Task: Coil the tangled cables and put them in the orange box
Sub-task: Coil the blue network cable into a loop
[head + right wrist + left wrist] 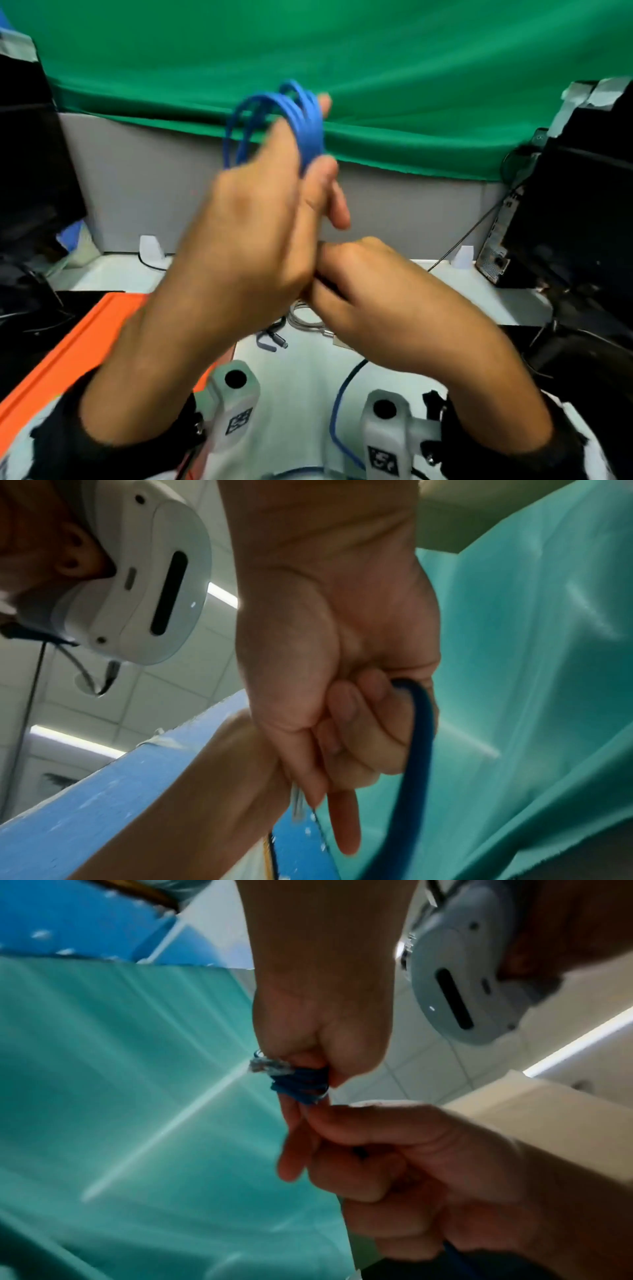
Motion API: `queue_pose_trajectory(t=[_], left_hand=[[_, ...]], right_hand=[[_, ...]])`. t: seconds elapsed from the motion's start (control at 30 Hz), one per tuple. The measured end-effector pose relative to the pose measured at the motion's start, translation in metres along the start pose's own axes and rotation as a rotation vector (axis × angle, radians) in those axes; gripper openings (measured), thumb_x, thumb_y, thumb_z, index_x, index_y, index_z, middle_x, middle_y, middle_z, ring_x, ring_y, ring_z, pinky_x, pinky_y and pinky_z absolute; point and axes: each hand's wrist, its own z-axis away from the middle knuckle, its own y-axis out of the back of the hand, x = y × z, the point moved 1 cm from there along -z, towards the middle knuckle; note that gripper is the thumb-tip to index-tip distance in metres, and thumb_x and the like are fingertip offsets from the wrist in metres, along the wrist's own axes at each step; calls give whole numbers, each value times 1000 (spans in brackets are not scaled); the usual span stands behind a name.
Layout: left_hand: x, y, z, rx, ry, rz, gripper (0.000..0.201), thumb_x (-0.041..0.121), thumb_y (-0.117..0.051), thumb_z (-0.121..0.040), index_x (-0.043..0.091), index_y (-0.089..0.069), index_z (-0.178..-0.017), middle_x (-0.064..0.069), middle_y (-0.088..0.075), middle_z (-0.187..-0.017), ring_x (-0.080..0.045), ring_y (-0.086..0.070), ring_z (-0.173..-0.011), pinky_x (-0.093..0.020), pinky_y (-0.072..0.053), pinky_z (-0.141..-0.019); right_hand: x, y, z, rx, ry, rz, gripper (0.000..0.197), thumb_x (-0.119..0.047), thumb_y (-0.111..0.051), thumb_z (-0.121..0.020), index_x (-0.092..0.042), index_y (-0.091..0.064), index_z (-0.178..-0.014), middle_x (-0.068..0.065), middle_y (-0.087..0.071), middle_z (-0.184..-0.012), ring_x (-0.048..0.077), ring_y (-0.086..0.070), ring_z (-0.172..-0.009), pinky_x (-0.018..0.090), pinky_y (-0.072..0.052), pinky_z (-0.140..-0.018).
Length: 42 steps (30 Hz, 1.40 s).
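The left hand (250, 233) is raised above the tabletop (308, 370), fingers curled round a bundle of blue cable (301, 123) loops, likely so the coil keeps its shape clear of the clutter below. Just beside it on the right, the right hand (370, 294) is closed on the trailing blue strand, apparently feeding slack. The orange box (68, 349) waits near left. Grey cables (308, 320) lie on the tabletop beneath the hands.

Both hands blur in the head view, the left hand (253, 219) covering the lower loops of the blue cable (301, 120). The orange box (78, 346) runs off the left edge, its inside hidden behind the forearm.
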Motion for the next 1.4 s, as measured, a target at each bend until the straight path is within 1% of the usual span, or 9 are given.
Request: queue_pose_trajectory(t=[0.1,0.23,0.43,0.53,0.67,0.93,1.07,1.2,1.4], left_hand=[[-5,-12,0,-178,46,-204,40,39,-30,-101,16,-53,-123,-4,-69,-80,-34,-63,-75,-45,-50,-67],[-14,-15,2,-424,95,-198,29,42,-28,-100,26,-37,-77,1,-48,-65,-17,-46,-60,-38,-29,-58],[-34,-6,2,-779,298,666,33,50,-49,-95,24,-61,-79,11,-36,-52,-7,-24,-45,-17,-22,-43],[-40,-5,4,-786,342,995,19,37,-61,-93,21,-68,-86,11,-35,-48,-7,-22,-40,-23,-19,-41],[-39,-8,2,-756,399,1583,23,28,-50,-103,10,-59,-92,9,-33,-53,-8,-30,-35,-24,-37,-48],[-33,-1,-12,-421,470,2074,42,26,-31,-111,-9,-44,-130,1,-33,-66,-13,-33,-50,-28,-36,-66],[-27,-9,-13,-94,461,1909,50,25,-29,-111,-15,-38,-140,2,-51,-62,-11,-56,-52,-27,-52,-70],[-21,-12,-12,217,278,1145,31,21,-31,-109,3,-55,-115,11,-67,-69,-6,-71,-70,-22,-55,-75],[-25,-22,1,82,-98,105,29,31,-44,-106,30,-50,-134,18,-70,-87,-11,-69,-75,-38,-55,-75]], right_hand=[[16,16,7,58,-45,-63,28,-40,-54,-95,-20,-60,-77,2,-61,-68,19,-54,-62,41,-47,-60],[29,31,14,102,-107,-175,37,-59,-68,-76,-21,-67,-74,-5,-58,-58,7,-45,-53,32,-38,-55],[47,35,16,169,38,-507,58,-68,-77,-64,-12,-67,-77,17,-45,-58,30,-34,-56,43,-28,-53],[47,33,13,232,165,-628,52,-62,-74,-73,-11,-66,-76,21,-43,-58,31,-32,-54,36,-26,-48],[43,32,7,373,261,-760,22,-39,-63,-90,-18,-63,-85,-15,-47,-59,-1,-35,-51,11,-30,-51],[47,7,-15,410,73,-735,23,-33,-42,-105,-28,-54,-86,-11,-39,-57,3,-30,-45,19,-27,-46],[40,-5,-19,241,22,-643,11,-26,-45,-106,-25,-53,-98,-13,-44,-54,4,-39,-43,24,-33,-48],[30,-16,-18,-28,5,-446,4,-29,-55,-102,-26,-57,-105,-17,-55,-60,4,-50,-51,30,-44,-55],[12,-5,-8,-109,58,-394,15,-21,-59,-98,-16,-56,-85,-1,-58,-61,10,-51,-47,38,-49,-50]])
